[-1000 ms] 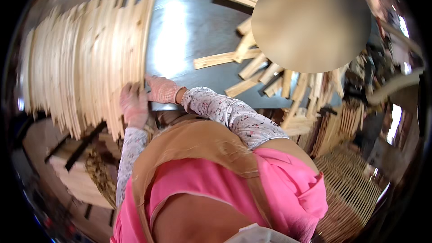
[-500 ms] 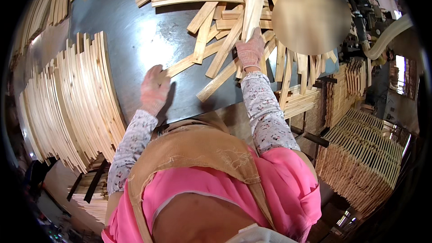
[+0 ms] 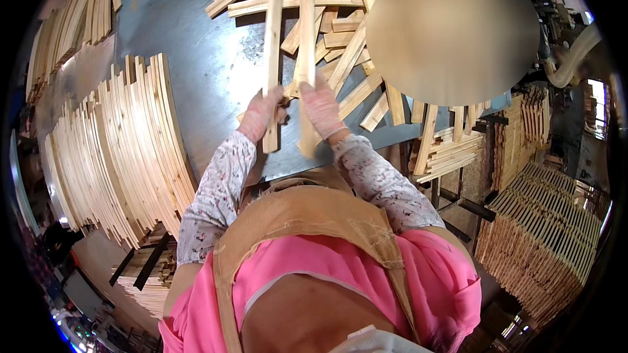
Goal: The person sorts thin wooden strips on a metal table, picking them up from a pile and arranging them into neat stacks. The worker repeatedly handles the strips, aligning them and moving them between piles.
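My left hand (image 3: 263, 115), in a thin pinkish work glove, is closed around a long pale wooden strip (image 3: 273, 33). The strip stretches away from me and its near end passes below the hand. Close beside it, my right hand (image 3: 320, 106), gloved the same way, grips a second wooden strip (image 3: 306, 26), roughly parallel to the first with a gap between them. Both strips are over the grey metal table (image 3: 196, 46). Beyond and to the right lies a loose, crisscrossed pile of wooden strips (image 3: 340, 39); the blurred patch hides part of it.
On the left, a row of strips (image 3: 124, 150) lies side by side, with another bundle (image 3: 78, 23) farther back. At the right are a short stack of strips (image 3: 451, 153) and a tall slatted stack (image 3: 543, 235) on the floor. Dark metal bars (image 3: 474, 208) jut out near the stacks.
My right hand has come left and nearer, bringing a strip from the pile. My left hand has moved right and now grips a strip too.
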Demonstrator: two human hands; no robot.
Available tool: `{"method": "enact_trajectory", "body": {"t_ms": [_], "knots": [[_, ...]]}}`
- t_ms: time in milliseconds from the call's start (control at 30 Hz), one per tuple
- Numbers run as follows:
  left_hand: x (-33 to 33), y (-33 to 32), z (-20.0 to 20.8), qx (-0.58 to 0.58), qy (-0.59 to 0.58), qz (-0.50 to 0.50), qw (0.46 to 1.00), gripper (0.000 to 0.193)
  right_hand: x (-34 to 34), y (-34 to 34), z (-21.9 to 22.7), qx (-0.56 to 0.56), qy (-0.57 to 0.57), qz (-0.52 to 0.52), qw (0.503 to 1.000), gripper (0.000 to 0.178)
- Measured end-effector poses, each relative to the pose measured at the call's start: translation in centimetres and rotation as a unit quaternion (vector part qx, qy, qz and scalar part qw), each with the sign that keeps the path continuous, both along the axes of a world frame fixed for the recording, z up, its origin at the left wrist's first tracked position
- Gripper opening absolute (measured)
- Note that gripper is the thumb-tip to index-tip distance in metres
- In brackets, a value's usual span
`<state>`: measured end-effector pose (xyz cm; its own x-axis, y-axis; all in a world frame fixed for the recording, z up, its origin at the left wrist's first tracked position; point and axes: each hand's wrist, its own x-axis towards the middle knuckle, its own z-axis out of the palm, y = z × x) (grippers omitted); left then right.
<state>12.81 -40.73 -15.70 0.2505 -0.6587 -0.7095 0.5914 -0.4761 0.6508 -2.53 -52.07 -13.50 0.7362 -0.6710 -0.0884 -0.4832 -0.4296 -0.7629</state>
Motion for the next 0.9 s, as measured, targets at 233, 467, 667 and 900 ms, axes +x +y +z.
{"method": "enact_trajectory", "body": {"t_ms": [233, 467, 667, 900], "knots": [[0.6, 9.7, 1.2, 0.037, -0.191, 0.006, 0.981, 0.085, 2.6, 2.4, 3.9, 0.069, 0.088, 0.1, 0.989, 0.049], [-1.8, 23.1, 5.2, 0.439, -0.539, -0.177, 0.697, 0.098, -12.7, -13.1, 0.8, -0.199, 0.267, -0.25, 0.909, 0.082], [-1.5, 28.9, 0.2, 0.404, -0.64, -0.109, 0.644, 0.099, -17.2, -9.6, 1.3, -0.196, 0.171, -0.169, 0.951, 0.069], [3.6, 12.4, 11.7, 0.099, -0.786, -0.266, 0.55, 0.072, -14.5, -9.5, 9.8, -0.302, 0.157, 0.261, 0.903, 0.068]]}}
